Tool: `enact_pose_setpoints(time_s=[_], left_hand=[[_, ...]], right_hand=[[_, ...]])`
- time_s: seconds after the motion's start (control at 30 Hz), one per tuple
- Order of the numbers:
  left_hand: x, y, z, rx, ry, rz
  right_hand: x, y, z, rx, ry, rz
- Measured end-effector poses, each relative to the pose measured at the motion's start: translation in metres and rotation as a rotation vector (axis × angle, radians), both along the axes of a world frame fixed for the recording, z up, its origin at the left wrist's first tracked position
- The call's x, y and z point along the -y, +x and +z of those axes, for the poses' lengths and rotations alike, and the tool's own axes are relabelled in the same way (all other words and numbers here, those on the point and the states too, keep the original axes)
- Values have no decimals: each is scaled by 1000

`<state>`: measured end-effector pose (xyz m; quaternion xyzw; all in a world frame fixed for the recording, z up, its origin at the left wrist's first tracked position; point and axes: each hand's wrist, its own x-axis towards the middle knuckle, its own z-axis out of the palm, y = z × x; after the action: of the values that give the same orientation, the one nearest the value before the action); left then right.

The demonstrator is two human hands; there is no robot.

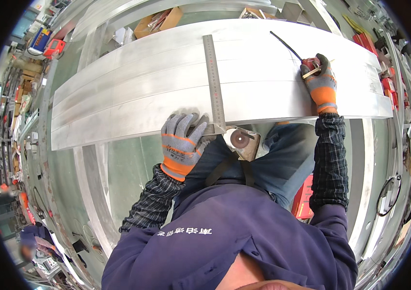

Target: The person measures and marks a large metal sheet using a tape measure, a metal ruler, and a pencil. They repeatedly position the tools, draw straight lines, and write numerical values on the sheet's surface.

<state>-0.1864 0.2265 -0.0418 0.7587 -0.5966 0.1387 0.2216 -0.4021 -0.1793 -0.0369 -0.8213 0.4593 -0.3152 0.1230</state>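
Green workshop floor shows beneath the long, flat silver metal beams lying side by side before us, thin lines marked along their bright tops. Beyond their far edge we see an open brown cardboard box with a jumble of slender things inside, too small to tell apart. Low on our right, just beside our leg, sits a bright red case; its contents we cannot tell. Across the beams lies a grey steel square with a graduated blade, its stock at the near edge, where our grey-and-orange gloved left hand closes on it. Our grey-and-orange gloved right hand curls around a red-handled tool with a thin black shaft, above the beams, a narrow pale strip also in its grasp
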Motion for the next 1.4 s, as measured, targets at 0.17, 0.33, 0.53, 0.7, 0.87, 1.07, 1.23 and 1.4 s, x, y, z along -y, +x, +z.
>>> enact_pose_setpoints(time_s=[0.17,0.33,0.53,0.7,0.87,1.07,1.23,1.4], left_hand=[[3,2,2,13,21,-13],[6,2,10,35,30,-20],[7,6,8,32,17,-56],[9,9,9,1,0,-85],[9,15,12,31,57,-119],[19,33,24,28,138,-247],[26,48,30,-19,308,-390],[26,50,28,-36,309,-409]], right_hand=[[-5,-4,-7,228,0,-19],[-39,-7,5,326,-245,21],[-172,20,15,433,23,681],[-212,43,19,106,-10,870],[-220,48,2,52,-73,861],[-220,52,-3,43,-94,834],[-221,55,3,57,-72,812],[-222,55,4,48,-58,796]])
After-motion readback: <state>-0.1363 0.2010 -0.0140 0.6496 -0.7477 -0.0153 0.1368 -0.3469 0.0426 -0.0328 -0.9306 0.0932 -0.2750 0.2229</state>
